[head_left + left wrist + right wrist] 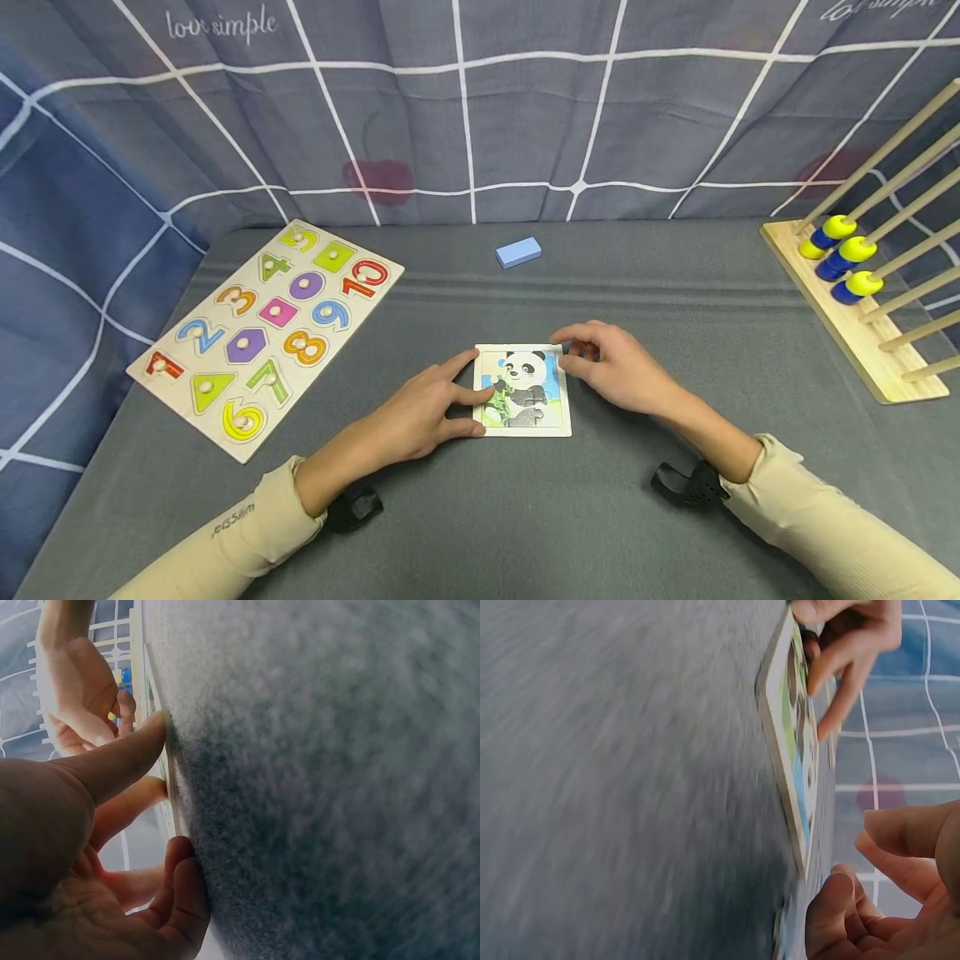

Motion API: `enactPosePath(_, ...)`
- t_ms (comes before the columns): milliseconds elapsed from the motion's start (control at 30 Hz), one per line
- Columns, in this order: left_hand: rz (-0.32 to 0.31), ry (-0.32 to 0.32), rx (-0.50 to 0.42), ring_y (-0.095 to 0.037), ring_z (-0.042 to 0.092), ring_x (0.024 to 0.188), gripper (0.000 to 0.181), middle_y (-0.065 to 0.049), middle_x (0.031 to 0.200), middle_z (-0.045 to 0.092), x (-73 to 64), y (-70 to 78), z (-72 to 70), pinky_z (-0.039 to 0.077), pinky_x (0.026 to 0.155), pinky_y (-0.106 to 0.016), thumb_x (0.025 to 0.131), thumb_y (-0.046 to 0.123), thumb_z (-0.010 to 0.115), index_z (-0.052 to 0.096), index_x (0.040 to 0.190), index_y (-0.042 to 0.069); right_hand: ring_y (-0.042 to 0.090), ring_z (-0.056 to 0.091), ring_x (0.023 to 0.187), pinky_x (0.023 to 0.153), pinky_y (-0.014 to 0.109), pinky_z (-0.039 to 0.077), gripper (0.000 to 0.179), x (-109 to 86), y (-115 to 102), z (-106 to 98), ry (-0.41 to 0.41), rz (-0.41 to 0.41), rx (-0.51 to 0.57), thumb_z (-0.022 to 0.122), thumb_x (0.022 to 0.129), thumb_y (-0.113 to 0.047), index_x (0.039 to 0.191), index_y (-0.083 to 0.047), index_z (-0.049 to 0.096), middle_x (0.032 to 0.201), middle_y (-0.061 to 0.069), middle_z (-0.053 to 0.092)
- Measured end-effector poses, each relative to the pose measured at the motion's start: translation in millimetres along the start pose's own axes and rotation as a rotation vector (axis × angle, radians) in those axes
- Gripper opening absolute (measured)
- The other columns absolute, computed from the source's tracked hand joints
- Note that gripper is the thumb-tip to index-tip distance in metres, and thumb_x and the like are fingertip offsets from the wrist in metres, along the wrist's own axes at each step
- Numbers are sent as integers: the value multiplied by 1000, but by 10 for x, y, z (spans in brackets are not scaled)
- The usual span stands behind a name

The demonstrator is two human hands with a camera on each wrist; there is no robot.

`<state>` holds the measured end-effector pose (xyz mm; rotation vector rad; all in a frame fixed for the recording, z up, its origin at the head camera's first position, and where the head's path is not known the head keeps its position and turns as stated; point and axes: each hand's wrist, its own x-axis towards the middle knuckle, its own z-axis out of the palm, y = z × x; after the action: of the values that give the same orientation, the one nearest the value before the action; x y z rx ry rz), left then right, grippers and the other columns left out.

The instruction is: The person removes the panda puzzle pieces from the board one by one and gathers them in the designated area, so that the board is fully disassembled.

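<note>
A small square panda jigsaw puzzle (pixel 534 385) in a pale wooden frame lies flat on the grey cloth, its pieces filling the picture. My left hand (pixel 420 410) is at its left side with fingers spread. Thumb and forefinger touch the frame near the two left corners, and another finger rests on the picture. In the left wrist view the thumb (pixel 124 759) lies along the frame's edge. My right hand (pixel 618 367) is by the upper right corner, fingers bent and thumb apart. In the right wrist view, nothing shows between the right fingertips (pixel 885 825).
A number-and-shape peg board (pixel 279 310) lies to the left. Beyond the puzzle is a blue block (pixel 518 252). On the right stands a wooden bead rack (pixel 892 350) with upright rods and yellow and blue beads. A checked curtain (pixel 517 125) hangs behind the table.
</note>
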<state>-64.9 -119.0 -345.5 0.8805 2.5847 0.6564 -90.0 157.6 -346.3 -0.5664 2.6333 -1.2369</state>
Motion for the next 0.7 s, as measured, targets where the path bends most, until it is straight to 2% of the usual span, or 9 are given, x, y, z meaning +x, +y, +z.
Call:
enactPosePath(133, -1, -3, 3, -45, 46, 128, 50, -22, 155, 32, -7, -6, -3, 38, 102, -55, 86, 30, 77, 65, 132, 14, 15, 52, 71, 64, 32, 42, 24, 85, -99, 142, -23, -29, -1, 66, 91, -5, 115, -3, 71, 85, 1, 60)
enactPosePath(333, 4, -8, 3, -46, 45, 128, 50, -23, 155, 31, 1, 0, -10, 38, 102, -55, 87, 30, 76, 64, 132, 14, 13, 49, 69, 62, 33, 42, 27, 162, -248, 275, -63, -70, -63, 67, 92, -10, 119, -8, 70, 87, 0, 57)
enactPosePath(533, -1, -12, -5, -46, 45, 128, 50, -23, 155, 30, 1, 9, -15, 37, 102, -56, 87, 29, 76, 63, 133, 13, 14, 47, 71, 64, 34, 40, 34, 249, -286, 350, -122, -59, -122, 68, 91, -11, 125, -7, 68, 89, 2, 56)
enactPosePath(700, -13, -19, -5, -47, 44, 129, 50, -23, 156, 30, -7, 14, -10, 36, 102, -56, 88, 30, 75, 63, 134, 13, 15, 48, 72, 65, 34, 41, 34, 281, -283, 375, -148, -47, -163, 69, 91, -12, 125, -7, 68, 92, 4, 57)
